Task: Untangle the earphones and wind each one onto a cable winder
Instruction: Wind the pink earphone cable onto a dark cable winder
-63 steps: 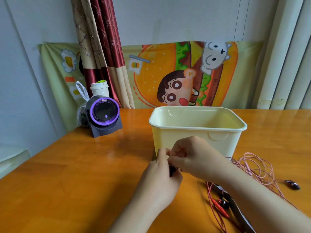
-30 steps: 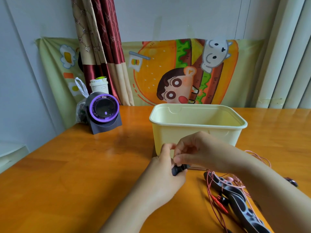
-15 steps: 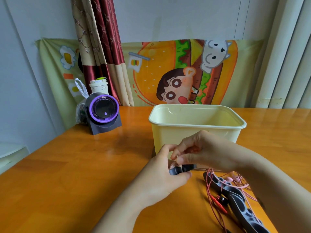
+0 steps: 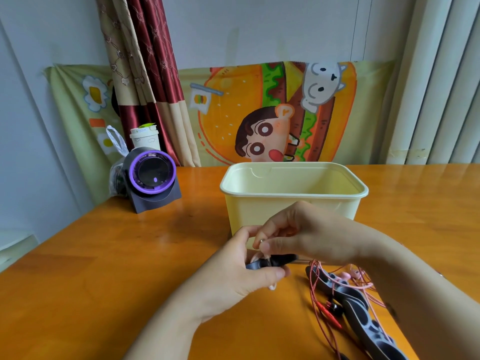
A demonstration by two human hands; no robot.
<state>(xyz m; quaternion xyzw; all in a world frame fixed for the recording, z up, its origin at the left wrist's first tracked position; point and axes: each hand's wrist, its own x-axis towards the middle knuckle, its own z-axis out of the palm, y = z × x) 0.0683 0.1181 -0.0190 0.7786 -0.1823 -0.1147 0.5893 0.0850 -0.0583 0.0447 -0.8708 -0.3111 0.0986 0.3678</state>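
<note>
My left hand (image 4: 241, 276) grips a small dark cable winder (image 4: 272, 262) just above the table, in front of the cream tub. My right hand (image 4: 298, 235) pinches a thin pale cable end (image 4: 261, 241) right over the winder. To the right lie a red earphone cable (image 4: 324, 307) and a pink earphone cable (image 4: 353, 278), tangled over a long dark grey winder strip (image 4: 363, 313). My right forearm hides part of the pink cable.
A cream plastic tub (image 4: 293, 196) stands behind my hands on the orange wooden table (image 4: 104, 268). At the back left are a purple-ringed device (image 4: 153, 178), a paper cup (image 4: 145, 137) and a plastic bag (image 4: 115, 172). A cartoon cloth hangs on the wall.
The small dark winder has come into view, turned sideways between my hands. My right hand rose a little above it, pinching the cable end. The cable pile shifted closer under my right forearm.
</note>
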